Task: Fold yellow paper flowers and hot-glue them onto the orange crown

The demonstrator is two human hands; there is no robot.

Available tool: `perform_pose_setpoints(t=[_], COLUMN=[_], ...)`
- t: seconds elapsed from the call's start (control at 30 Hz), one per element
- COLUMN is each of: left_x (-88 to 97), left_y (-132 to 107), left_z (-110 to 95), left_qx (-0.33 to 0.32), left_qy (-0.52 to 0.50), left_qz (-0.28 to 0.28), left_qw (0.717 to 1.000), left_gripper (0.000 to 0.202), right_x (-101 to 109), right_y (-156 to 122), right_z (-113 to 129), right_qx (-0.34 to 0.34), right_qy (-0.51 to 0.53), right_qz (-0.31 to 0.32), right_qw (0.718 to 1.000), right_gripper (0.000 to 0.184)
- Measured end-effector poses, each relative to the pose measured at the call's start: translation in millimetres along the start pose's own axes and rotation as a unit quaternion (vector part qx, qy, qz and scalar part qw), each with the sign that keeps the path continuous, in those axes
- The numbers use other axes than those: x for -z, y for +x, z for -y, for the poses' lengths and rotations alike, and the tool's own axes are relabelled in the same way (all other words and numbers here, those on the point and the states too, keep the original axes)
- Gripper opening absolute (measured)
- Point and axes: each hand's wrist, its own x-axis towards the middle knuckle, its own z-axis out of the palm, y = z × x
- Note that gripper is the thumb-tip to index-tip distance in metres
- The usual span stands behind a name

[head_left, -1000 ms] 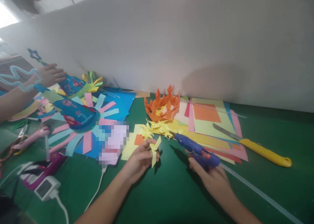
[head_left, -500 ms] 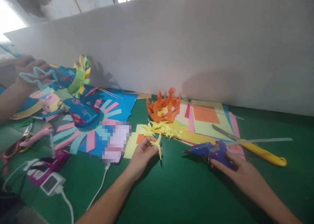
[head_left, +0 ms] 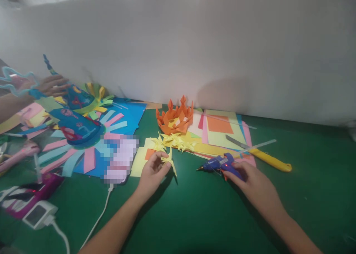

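Note:
Between the thumb and fingers of my left hand [head_left: 154,169] is a pale yellow folded paper piece [head_left: 171,160] with pointed ends. My right hand [head_left: 251,180] is closed round the handle of a blue glue gun [head_left: 219,163], its nozzle pointing left and a red light showing. A clear glue stick [head_left: 258,147] pokes out of its back. Just beyond my left hand lie several more yellow folded paper pieces [head_left: 180,141]. Behind them stands an orange folded paper crown [head_left: 174,121].
A yellow-handled knife [head_left: 268,158] lies beside stacked coloured paper [head_left: 240,126]. At left are decorated blue cone hats [head_left: 80,126], a phone [head_left: 122,159] on a cable, a pink glue gun [head_left: 20,155] and a power strip [head_left: 36,194]. Another person's hand [head_left: 52,85] touches the rear hat.
The view has shifted, so most things appear further left. The other person's hand and the rear hat have moved, and that hat stands more upright. Both my hands keep their hold.

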Motion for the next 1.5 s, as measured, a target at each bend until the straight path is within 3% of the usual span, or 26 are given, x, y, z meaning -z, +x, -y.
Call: perform_pose_setpoints(t=[0.13, 0.2, 0.33, 0.47, 0.57, 0.77, 1.1, 1.27, 1.5], left_x=[-2.7, -4.4, -6.6, -7.4, -7.0, -5.8, -11.8, -10.6, -7.4], left_y=[-4, -6, -11, -13, -13, -13, -11, -11, -11], left_z=[3, 4, 6, 6, 6, 5, -1, 1, 6], left_qx=[-0.011, -0.025, -0.059, -0.059, -0.057, -0.033, 0.046, 0.024, -0.056], left_qy=[0.002, 0.012, 0.045, 0.050, 0.048, 0.054, 0.002, 0.042, 0.167], left_qz=[-0.001, 0.003, 0.017, 0.047, 0.059, 0.071, 0.057, 0.068, 0.088], left_qw=[1.000, 1.000, 0.997, 0.996, 0.996, 0.995, 0.997, 0.997, 0.980], left_gripper=[0.023, 0.022, 0.021, 0.021, 0.020, 0.017, 0.017, 0.015, 0.009], right_x=[6, 5, -10, -29, -34, -34, -35, -34, -35], right_y=[-6, -12, -19, -14, -9, -9, -10, -10, -9], right_z=[26, 49, 95, 115, 117, 115, 114, 113, 111], right_qx=[0.113, 0.174, 0.259, 0.241, 0.228, 0.247, 0.279, 0.285, 0.232], right_qy=[-0.017, 0.018, 0.083, 0.113, 0.130, 0.143, 0.117, 0.107, 0.107], right_qz=[-0.096, -0.110, -0.010, 0.048, 0.052, 0.016, 0.033, 0.056, 0.066], right_qw=[0.989, 0.978, 0.962, 0.963, 0.963, 0.958, 0.952, 0.951, 0.965], right_gripper=[0.033, 0.029, 0.033, 0.020, 0.008, 0.015, 0.017, 0.018, 0.016])
